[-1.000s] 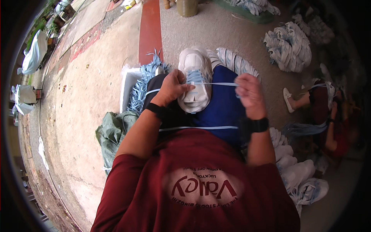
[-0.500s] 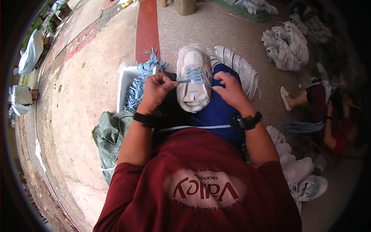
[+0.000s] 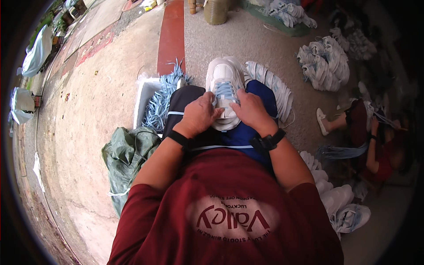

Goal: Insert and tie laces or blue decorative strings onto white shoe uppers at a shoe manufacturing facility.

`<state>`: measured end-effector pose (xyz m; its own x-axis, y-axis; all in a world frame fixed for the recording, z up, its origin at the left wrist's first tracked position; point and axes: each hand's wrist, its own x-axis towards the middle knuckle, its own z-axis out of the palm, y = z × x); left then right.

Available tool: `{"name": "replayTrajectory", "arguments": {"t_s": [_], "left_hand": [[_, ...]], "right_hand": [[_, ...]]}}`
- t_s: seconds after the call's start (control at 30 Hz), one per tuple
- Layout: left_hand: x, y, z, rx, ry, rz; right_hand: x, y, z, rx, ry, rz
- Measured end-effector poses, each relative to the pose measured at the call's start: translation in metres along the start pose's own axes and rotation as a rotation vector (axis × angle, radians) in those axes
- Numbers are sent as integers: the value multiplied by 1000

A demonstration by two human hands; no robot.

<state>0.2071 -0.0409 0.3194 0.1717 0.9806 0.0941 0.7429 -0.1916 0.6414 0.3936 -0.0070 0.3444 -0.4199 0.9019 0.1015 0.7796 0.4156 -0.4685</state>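
Open-air shoe workshop; heaps of white sneakers (image 3: 324,66) on concrete floor (image 3: 88,115); white box of pale-blue laces (image 3: 154,108); seated co-worker (image 3: 375,141).

We see soft, even daylight with faint shadows. Our fisheye view bends edges, darkening to a black rim.

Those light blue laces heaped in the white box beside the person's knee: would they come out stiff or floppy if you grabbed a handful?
Probably floppy: the light blue laces droop in loose curves over the white box rim. Likely light too, being thin strands. They lie crossed over each other, so a handful may drag neighbours along.
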Motion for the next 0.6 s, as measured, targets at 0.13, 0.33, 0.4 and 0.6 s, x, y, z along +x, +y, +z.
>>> {"name": "replayTrajectory", "arguments": {"t_s": [0.13,0.33,0.4,0.6], "left_hand": [[5,-17,9,142,48,215],[37,-6,11,242,28,129],[42,-4,10,266,-4,101],[26,-4,-40,41,-50,223]], "right_hand": [[1,20,9,81,-3,76],[-1,34,24,151,46,102],[0,31,27,66,75,93],[-8,12,1,-210,157,-41]]}}
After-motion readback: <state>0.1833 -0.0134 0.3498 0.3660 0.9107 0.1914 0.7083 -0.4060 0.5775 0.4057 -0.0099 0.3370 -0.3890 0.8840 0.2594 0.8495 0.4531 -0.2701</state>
